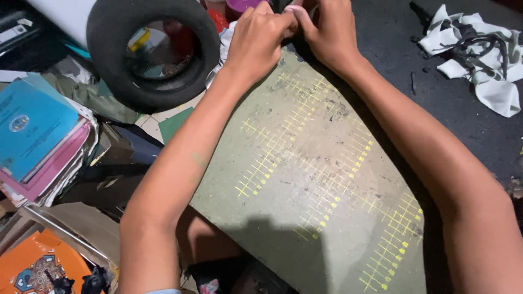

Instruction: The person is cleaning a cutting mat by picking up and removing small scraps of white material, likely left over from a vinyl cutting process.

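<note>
Head view. We see the left hand [259, 38] and right hand [327, 30] meeting at the far edge of a worn green mat [310, 179] ruled with yellow grid lines. Both hands are curled, fingertips pinched together on something too small for us to identify; we cannot tell what each grip holds. A black tyre [111, 65] lies left of the hands, books [38, 136] further left, and crumpled cloth [479, 54] to the right.
</note>
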